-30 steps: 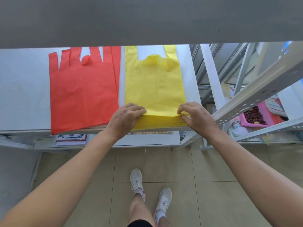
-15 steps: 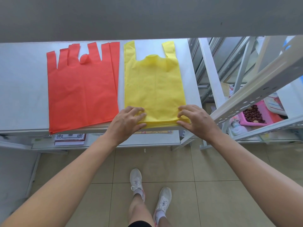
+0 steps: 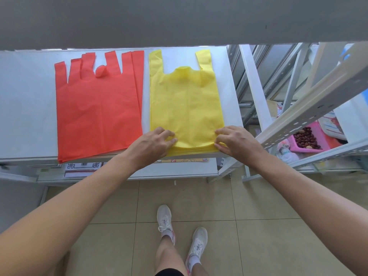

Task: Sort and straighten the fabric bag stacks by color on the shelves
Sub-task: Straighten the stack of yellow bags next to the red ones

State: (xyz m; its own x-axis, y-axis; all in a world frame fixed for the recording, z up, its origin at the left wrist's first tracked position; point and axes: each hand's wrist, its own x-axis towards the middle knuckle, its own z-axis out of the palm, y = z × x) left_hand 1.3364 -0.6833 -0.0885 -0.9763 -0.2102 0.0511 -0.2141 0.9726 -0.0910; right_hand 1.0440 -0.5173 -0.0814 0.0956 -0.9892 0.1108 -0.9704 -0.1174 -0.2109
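Neat yellow bag stack (image 3: 185,108) lies flat beside fanned red stack (image 3: 97,114).

Shop stockroom: perforated metal shelving (image 3: 310,110), stacked fabric bags (image 3: 185,104), tiled floor (image 3: 258,226).

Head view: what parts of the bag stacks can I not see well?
All head view.
- Near corners of the yellow stack: covered by the left hand and right hand.
- Bag count in the red stack: layers too thin.
- Printed sheets below: mostly hidden by the white shelf.
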